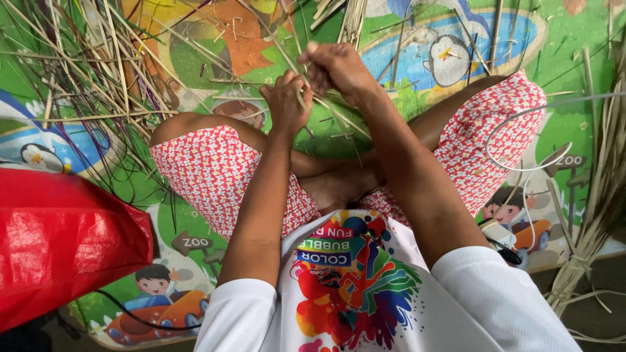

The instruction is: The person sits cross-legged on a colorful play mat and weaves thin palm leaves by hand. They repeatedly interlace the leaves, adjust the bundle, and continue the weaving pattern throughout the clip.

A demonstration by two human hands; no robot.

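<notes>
Thin dried reed strips (339, 111) are being gripped by both hands above the crossed legs of the seated person. The left hand (287, 103) is being held closed, its fingers curled around one or more strips near the middle of the picture. The right hand (336, 68) is being held just above and beside it, the fingers pinched together on the upper part of the same strips; whether the two hands are touching cannot be told, since the fingers overlap in this view. The strips are being held slanted, running from the hands down towards the right knee. A loose heap of further strips (85, 72), pale and dark purple, is being left spread over the play mat (195, 58) at upper left. A red plastic bag (59, 241) is being kept at the left edge, beside the left thigh. A tied bundle of dried stalks (600, 195) is being left lying along the right edge, and a white cable (521, 163) is looped over the right knee.
</notes>
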